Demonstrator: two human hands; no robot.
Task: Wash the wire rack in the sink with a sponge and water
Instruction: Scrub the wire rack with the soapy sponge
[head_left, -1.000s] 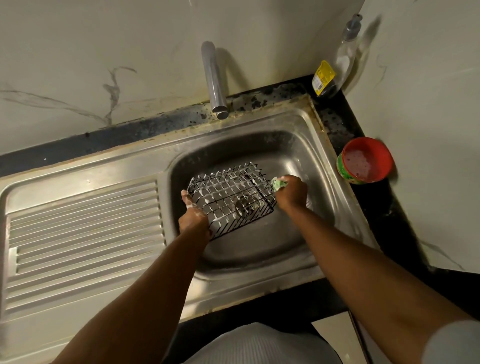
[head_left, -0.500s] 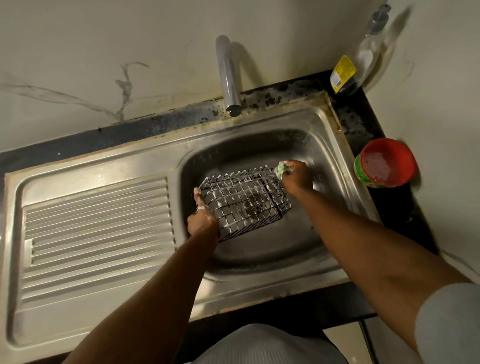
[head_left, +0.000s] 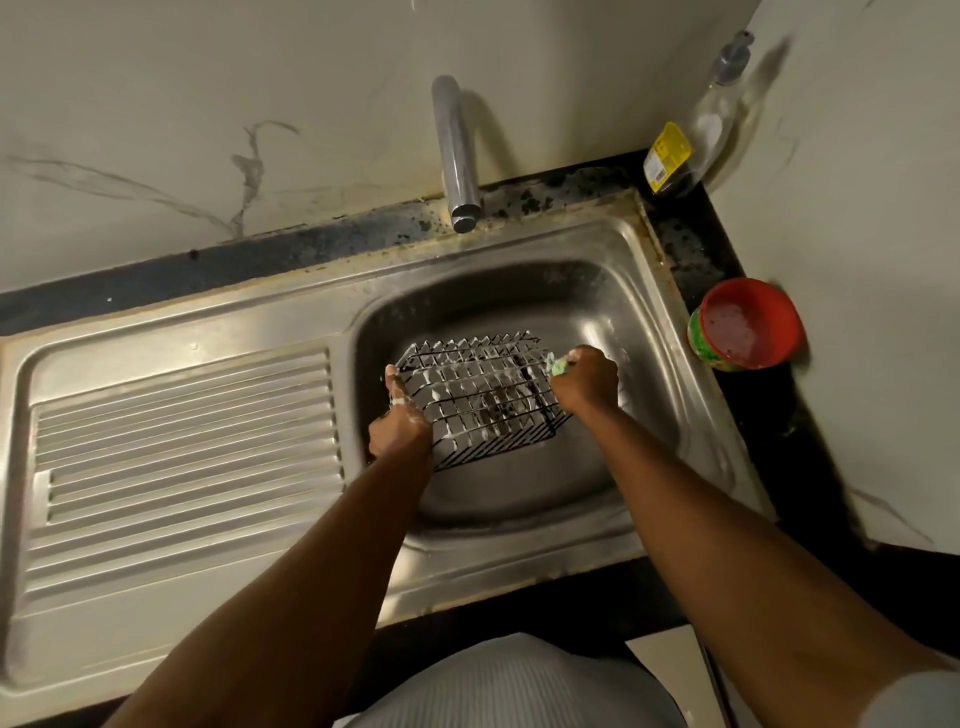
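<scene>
Most of the sponge (head_left: 560, 367) hidden inside the right hand (head_left: 587, 382); bottle label (head_left: 666, 156) unreadably small.

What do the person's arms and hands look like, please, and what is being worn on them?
Both forearms are bare, with no gloves, watch or bracelet in view. A pale grey sleeve covers the right upper arm at the frame's corner. Flecks of white soap foam sit on the left hand and the right hand.

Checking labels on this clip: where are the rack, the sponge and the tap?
rack (head_left: 483, 395), head view, middle of its wire grid
sponge (head_left: 559, 367), head view, green bit showing at the rack's right edge
tap (head_left: 457, 150), head view, middle of the spout
</scene>
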